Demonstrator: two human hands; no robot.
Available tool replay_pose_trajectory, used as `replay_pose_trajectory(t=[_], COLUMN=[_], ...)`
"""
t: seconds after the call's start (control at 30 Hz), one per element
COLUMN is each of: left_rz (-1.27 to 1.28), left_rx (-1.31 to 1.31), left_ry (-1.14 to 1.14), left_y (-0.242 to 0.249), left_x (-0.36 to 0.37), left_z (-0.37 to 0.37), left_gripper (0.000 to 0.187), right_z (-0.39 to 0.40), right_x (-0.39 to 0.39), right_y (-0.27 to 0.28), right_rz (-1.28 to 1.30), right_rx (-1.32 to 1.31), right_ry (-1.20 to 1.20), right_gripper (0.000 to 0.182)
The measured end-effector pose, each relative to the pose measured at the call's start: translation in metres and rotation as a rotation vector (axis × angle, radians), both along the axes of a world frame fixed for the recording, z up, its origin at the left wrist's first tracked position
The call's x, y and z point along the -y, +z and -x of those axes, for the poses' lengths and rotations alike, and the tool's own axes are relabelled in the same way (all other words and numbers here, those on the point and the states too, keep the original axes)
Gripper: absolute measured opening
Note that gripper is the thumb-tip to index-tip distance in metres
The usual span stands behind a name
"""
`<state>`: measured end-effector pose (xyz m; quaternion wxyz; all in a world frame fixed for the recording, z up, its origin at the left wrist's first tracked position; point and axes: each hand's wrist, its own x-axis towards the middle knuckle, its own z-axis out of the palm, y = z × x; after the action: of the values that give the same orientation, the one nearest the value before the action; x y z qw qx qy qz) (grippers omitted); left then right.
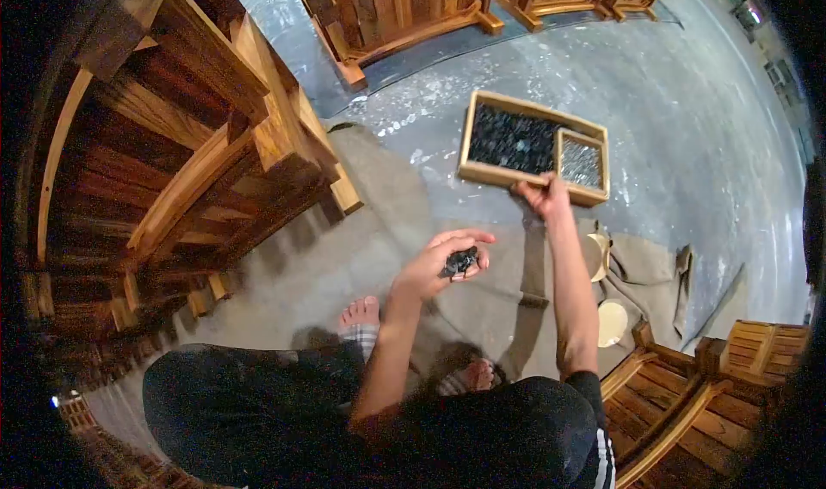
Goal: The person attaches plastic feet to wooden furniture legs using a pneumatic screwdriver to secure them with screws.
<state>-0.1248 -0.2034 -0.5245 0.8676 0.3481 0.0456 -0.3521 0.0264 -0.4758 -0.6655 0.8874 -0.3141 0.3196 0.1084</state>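
Observation:
My left hand [423,267] is cupped with its fingers curled around a handful of small dark pieces [460,263], too small to name exactly. Ahead and to the right is a shallow wooden box [492,176], tilted a little in view. My right hand [551,198] grips its near side, close to the right corner. Many loose black pieces [512,140] fill the box's large compartment. A smaller wooden-framed compartment [581,159] at its right end holds small, shiny, silvery bits, perhaps screws.
Large slatted wooden furniture [194,145] stands close on the left, with more along the back [404,15] and at lower right [680,411]. Brown cloth [645,269] covers part of the grey floor [680,127]. Two pale round objects [612,324] lie near my right forearm.

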Motion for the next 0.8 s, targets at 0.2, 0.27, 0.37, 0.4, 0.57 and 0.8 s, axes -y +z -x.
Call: replay_pose_trajectory(t=[0.2,0.27,0.37,0.4,0.57,0.8], left_rz=[0.016,0.081,0.068,0.191,0.238,0.245], left_rx=[-0.001,-0.025,-0.126,-0.141,-0.220,-0.206], left_ry=[0.061,0.082,0.106,0.062,-0.036,-0.304], left_y=[-0.004,-0.012,-0.023,-0.032,-0.056,-0.061], left_x=[-0.002,0.001,0.010,0.013,0.046,0.101], left_z=[0.000,0.000,0.004,0.001,0.002,0.003], left_gripper=[0.036,0.037,0.034,0.031,0.030,0.019], right_z=[-0.056,-0.032,0.053,0.092,0.283,0.431], right_x=[0.042,0.059,0.066,0.058,0.012,-0.033], right_y=[0.031,0.074,0.117,0.129,0.130,0.103], right_rz=[0.393,0.505,0.500,0.467,0.533,0.579], right_rx=[0.244,0.324,0.416,0.389,0.223,-0.247], right_ry=[-0.125,-0.067,-0.144,-0.172,-0.358,-0.327], right_gripper=[0.029,0.029,0.033,0.034,0.038,0.036])
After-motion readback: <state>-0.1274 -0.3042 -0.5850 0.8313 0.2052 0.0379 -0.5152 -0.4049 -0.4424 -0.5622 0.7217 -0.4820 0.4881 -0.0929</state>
